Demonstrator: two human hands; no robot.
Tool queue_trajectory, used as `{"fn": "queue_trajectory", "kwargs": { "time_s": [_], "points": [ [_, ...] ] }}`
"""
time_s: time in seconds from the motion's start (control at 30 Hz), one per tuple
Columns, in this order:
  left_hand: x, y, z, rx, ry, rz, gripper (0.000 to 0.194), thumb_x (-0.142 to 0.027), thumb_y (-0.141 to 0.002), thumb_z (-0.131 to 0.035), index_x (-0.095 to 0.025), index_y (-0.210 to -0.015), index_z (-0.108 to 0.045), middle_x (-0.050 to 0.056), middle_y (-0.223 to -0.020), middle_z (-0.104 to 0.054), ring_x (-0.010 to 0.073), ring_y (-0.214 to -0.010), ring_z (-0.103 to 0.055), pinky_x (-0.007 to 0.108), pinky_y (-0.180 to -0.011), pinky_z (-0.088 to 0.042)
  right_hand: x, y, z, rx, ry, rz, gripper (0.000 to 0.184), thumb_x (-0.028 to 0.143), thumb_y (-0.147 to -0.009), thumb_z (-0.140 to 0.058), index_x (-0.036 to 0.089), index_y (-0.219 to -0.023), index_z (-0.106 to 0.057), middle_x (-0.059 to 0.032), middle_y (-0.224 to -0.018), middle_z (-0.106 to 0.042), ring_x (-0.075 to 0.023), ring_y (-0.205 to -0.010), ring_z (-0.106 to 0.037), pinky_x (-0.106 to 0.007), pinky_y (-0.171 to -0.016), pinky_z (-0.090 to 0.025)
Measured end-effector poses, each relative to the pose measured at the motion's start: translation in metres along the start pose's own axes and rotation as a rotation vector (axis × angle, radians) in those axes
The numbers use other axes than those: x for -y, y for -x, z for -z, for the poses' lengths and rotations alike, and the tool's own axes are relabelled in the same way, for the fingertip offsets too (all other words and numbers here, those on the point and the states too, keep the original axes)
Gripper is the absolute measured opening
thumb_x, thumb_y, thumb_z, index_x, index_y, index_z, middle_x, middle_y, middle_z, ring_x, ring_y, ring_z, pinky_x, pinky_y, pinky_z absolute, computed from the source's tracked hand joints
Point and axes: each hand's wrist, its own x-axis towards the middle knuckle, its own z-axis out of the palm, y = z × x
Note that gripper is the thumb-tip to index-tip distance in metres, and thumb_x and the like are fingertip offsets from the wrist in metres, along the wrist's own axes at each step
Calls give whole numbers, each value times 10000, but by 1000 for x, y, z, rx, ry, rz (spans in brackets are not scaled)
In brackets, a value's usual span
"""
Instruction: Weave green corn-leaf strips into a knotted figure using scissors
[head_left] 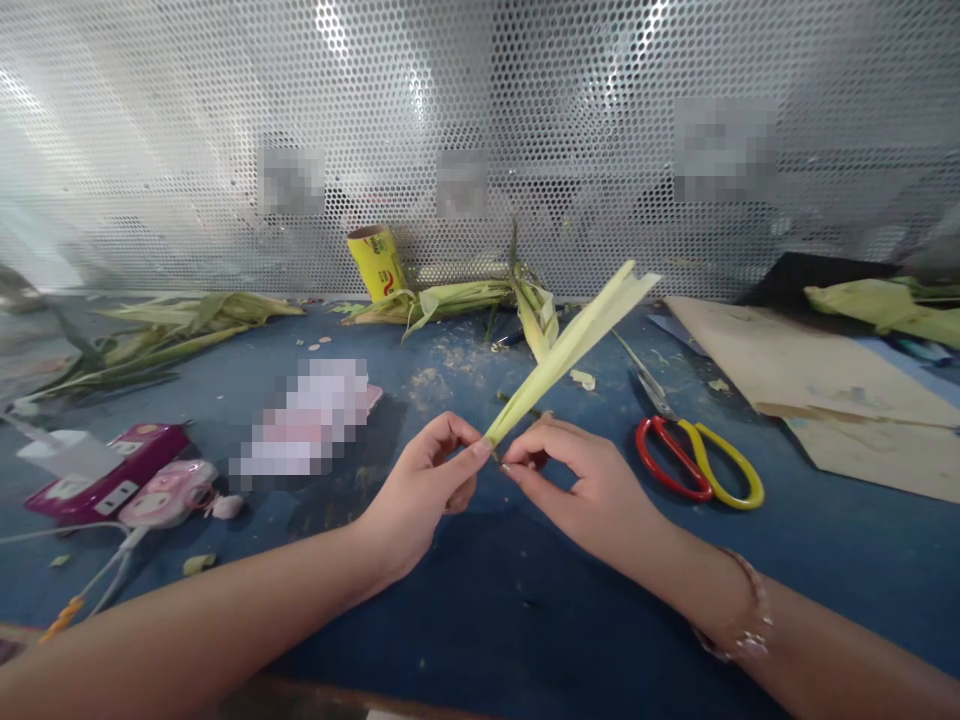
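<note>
Where the two hands meet above the middle of the bench (480,620), a pale green husk strip (570,345) is pinched at its lower end and slants up and away to the right, its split tip raised well off the surface. The left hand (424,490) has its grip clenched on the strip's base between thumb and forefinger. The right hand (581,480) pinches the same base from the other side, fingertips almost touching those of the left; a bracelet (742,625) sits on its wrist. Just right of the right hand, scissors (694,455) with one red and one yellow handle lie flat on the blue bench, blades pointing away. Farther right lies brown cardboard (817,390), with more husk (885,305) beyond it. Behind the strip, near a perforated metal wall (480,120), a heap of husks (457,298) rests beside a tilted yellow tube (377,262). More leaves (172,325) lie at far left. At near left sit a magenta power strip (109,480) and a pink one (166,492), touching each other.
</note>
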Motion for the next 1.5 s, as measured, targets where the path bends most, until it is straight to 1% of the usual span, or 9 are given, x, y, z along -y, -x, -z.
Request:
{"fn": "queue_trajectory", "kwargs": {
  "time_s": [0.2, 0.3, 0.5, 0.77, 0.87, 0.97, 1.07, 1.27, 1.5],
  "points": [
    [-4, -2, 1, -84, 26, 20, 204, -267, -814, -538, -176, -687, -407, -84, -501, -294, 33, -424, -241, 198, -422, -175, 0, -1, 4, -23, -144, -150, 82, 189, -806, -535, 203, -810, -616, -3, -767, -638, -123, -717, -591, -262, -672, -469],
    [-4, -3, 1, -97, 32, 27, 201, -254, -810, -542, -174, -684, -407, -82, -506, -300, 30, -421, -248, 198, -420, -174, 1, -1, 5, 23, -272, -214, 119, 225, -822, -510, 197, -818, -625, -13, -743, -649, -126, -698, -607, -259, -651, -492],
    [-3, -2, 2, -94, 35, 29, 194, -263, -810, -540, -180, -691, -412, -84, -495, -300, 31, -409, -242, 198, -416, -171, 1, 0, 9, 153, -448, -149, 253, 242, -867, -425, 190, -813, -666, -34, -769, -669, -129, -720, -620, -271, -671, -504],
    [-4, 0, 0, -73, 29, 38, 216, -292, -793, -567, -175, -684, -422, -81, -513, -321, 27, -424, -260, 184, -419, -190, 0, -2, 0, 91, -260, -223, 35, 173, -728, -597, 200, -733, -620, -3, -700, -635, -133, -657, -590, -276, -625, -485],
    [-4, 0, -1, -66, 27, 34, 216, -296, -789, -574, -174, -686, -428, -82, -518, -323, 26, -428, -266, 182, -421, -195, 0, 0, -2, 27, -159, -219, 96, 209, -711, -634, 206, -723, -538, 24, -644, -562, -124, -609, -538, -272, -595, -463],
    [-2, 1, -2, -61, 18, 19, 215, -296, -783, -585, -174, -690, -433, -87, -508, -314, 24, -425, -256, 180, -419, -191, 0, 1, -1, -29, 4, -151, 180, 233, -692, -666, 209, -774, -507, 37, -630, -496, -119, -591, -484, -270, -581, -437],
    [0, 1, -2, -41, -5, -14, 201, -297, -783, -584, -177, -702, -446, -92, -481, -304, 28, -420, -252, 182, -415, -185, 1, 1, 0, -38, 94, -45, 152, 198, -713, -643, 209, -817, -533, 20, -683, -492, -121, -616, -475, -265, -585, -429],
    [0, 2, -2, -43, -34, -26, 213, -306, -767, -602, -182, -707, -440, -93, -475, -325, 34, -419, -259, 185, -415, -195, 2, 1, -1, -66, 85, 23, 91, 110, -762, -556, 195, -730, -569, 9, -690, -506, -109, -613, -495, -257, -592, -427],
    [-2, 1, -1, -95, 4, -20, 223, -306, -762, -605, -181, -681, -439, -91, -481, -305, 32, -419, -258, 182, -417, -194, -3, -4, 5, -136, -139, -165, 78, 203, -783, -553, 187, -710, -577, 6, -661, -539, -118, -606, -524, -256, -557, -436]
  ]
}}
